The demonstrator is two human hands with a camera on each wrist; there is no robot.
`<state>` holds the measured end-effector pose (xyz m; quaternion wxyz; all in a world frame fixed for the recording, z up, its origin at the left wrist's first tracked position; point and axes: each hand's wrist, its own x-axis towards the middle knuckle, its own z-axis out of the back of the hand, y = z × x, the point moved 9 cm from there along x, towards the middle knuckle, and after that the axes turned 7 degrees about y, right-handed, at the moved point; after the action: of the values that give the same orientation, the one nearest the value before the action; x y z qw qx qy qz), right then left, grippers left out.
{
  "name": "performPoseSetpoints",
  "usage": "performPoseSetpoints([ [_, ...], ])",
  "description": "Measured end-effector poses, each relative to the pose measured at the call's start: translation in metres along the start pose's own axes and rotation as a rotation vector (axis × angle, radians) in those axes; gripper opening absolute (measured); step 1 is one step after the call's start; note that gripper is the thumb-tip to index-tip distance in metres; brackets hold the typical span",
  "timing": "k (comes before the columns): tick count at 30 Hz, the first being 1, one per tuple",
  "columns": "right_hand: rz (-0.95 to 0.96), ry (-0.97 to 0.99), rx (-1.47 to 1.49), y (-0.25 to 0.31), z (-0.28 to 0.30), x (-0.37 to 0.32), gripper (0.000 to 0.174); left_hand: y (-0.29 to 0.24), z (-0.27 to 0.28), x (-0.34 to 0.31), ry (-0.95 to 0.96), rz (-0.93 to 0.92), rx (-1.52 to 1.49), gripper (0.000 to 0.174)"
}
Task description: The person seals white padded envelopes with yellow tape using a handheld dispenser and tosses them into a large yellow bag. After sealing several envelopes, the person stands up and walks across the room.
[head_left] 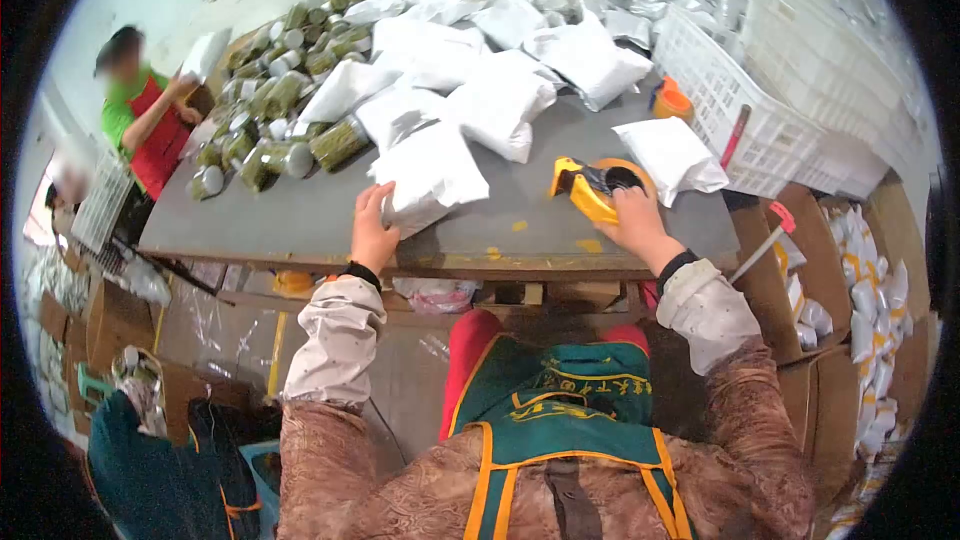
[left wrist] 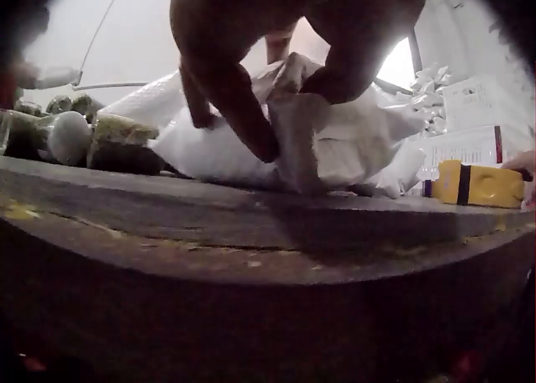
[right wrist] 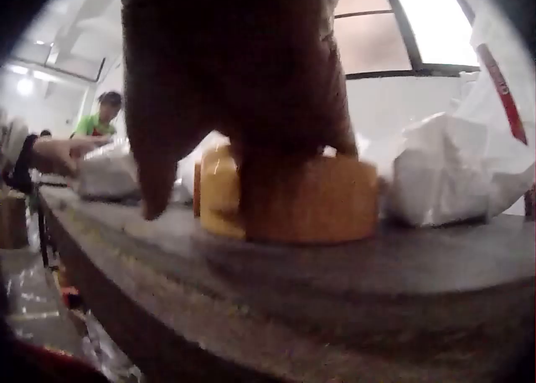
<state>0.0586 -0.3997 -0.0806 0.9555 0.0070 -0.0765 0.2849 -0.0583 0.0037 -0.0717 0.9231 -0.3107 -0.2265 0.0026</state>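
White package (head_left: 428, 178) under left hand (head_left: 373, 230), thumb and fingers pinching its near edge; right hand (head_left: 640, 223) curled round yellow tape dispenser (head_left: 592, 202).

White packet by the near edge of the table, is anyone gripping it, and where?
Yes, the left hand pinches the white packet by a gathered fold at its near left corner.

Smooth, white plastic-looking packages (head_left: 430, 175) lie on a matt grey tabletop (head_left: 300, 210).
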Motion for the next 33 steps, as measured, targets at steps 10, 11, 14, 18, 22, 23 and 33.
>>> performPoseSetpoints([
  [10,-0.277,-0.062,1.407,-0.021,0.057,-0.066,0.044,-0.15,-0.058,-0.013,0.395,-0.065,0.06,0.049],
  [11,-0.265,-0.017,1.646,-0.009,0.063,-0.078,0.041,-0.156,-0.067,-0.005,0.388,-0.099,-0.103,0.046],
  [14,-0.165,0.049,1.704,0.01,0.066,-0.093,0.048,-0.169,-0.096,0.024,0.437,0.078,-0.7,0.034],
  [18,-0.098,0.133,1.734,0.023,0.063,-0.098,0.049,-0.186,-0.153,0.026,0.741,0.407,-1.362,0.025],
  [22,-0.069,0.118,1.624,0.017,0.072,-0.081,0.044,-0.172,-0.158,0.056,0.588,0.471,-1.449,0.018],
  [23,-0.069,0.114,1.593,0.012,0.073,-0.073,0.043,-0.167,-0.152,0.065,0.507,0.475,-1.393,0.015],
  [33,-0.347,0.432,0.906,-0.064,0.036,-0.072,0.061,0.009,-0.146,0.103,0.366,0.237,0.018,0.028],
])
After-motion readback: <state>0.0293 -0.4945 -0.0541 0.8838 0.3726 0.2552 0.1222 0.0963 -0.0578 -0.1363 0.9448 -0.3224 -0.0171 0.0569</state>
